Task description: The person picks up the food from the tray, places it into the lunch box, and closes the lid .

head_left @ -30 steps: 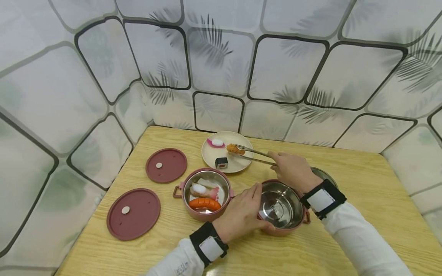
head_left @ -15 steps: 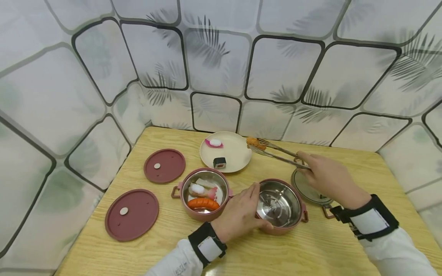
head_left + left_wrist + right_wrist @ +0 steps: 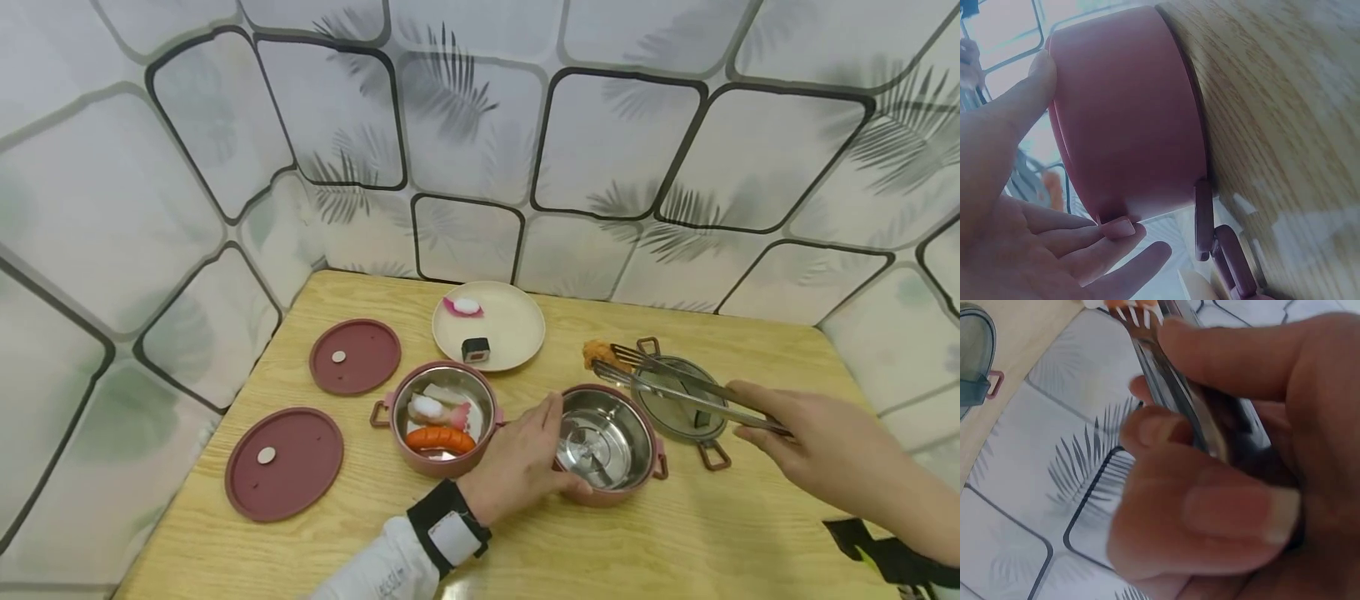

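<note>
My right hand (image 3: 817,437) grips metal tongs (image 3: 675,393) with fork-like tips. Between the tips sits an orange-brown piece that looks like fried chicken (image 3: 597,353), above the table, behind the right-hand pink pot (image 3: 609,497). That pot has a steel inside with no food in it. My left hand (image 3: 517,462) holds its left side, thumb at the rim and fingers by the handle; the left wrist view shows the pot's outer wall (image 3: 1129,112) up close. A second pink pot (image 3: 435,467) to the left contains a toy sausage (image 3: 441,439) and a shrimp sushi (image 3: 429,407).
At the back, a cream plate (image 3: 513,321) bears a sushi roll (image 3: 476,350) and a pink-and-white piece (image 3: 463,307). Two dark red lids (image 3: 283,462) lie at the left. Right of the pots is a round glass-topped vessel (image 3: 678,425) with pink handles. A patterned curtain (image 3: 465,250) borders the table.
My right hand has moved right and nearer, lifting the fried piece off the plate in the tongs and carrying it past the plate's right edge. My left hand has stayed on the pot.
</note>
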Available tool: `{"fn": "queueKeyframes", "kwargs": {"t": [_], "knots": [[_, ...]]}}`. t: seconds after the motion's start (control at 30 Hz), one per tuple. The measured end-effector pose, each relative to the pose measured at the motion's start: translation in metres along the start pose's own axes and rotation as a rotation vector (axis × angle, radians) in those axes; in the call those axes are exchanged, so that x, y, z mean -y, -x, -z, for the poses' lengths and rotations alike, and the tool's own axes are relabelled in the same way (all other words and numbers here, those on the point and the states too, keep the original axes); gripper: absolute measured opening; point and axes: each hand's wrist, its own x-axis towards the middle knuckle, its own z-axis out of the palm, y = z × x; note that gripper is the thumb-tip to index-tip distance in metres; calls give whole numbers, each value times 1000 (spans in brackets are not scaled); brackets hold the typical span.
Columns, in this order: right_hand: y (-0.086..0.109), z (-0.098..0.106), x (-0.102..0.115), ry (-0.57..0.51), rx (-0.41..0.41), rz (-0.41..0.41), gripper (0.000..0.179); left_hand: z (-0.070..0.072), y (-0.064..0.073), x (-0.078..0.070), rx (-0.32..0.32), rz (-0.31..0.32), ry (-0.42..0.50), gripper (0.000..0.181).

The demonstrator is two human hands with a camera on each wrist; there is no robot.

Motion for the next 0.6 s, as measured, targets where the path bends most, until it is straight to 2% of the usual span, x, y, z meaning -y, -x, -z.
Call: {"fn": "queueKeyframes", "kwargs": {"t": [0.1, 0.27, 0.6], "knots": [[11, 1, -4, 4, 75, -40, 51, 2, 0, 1, -16, -11, -9, 114], [21, -8, -3, -3, 153, -22, 49, 4, 0, 1, -6, -13, -17, 114], [17, -37, 15, -188, 286, 5, 46, 3, 0, -1, 1, -15, -7, 114]]}}
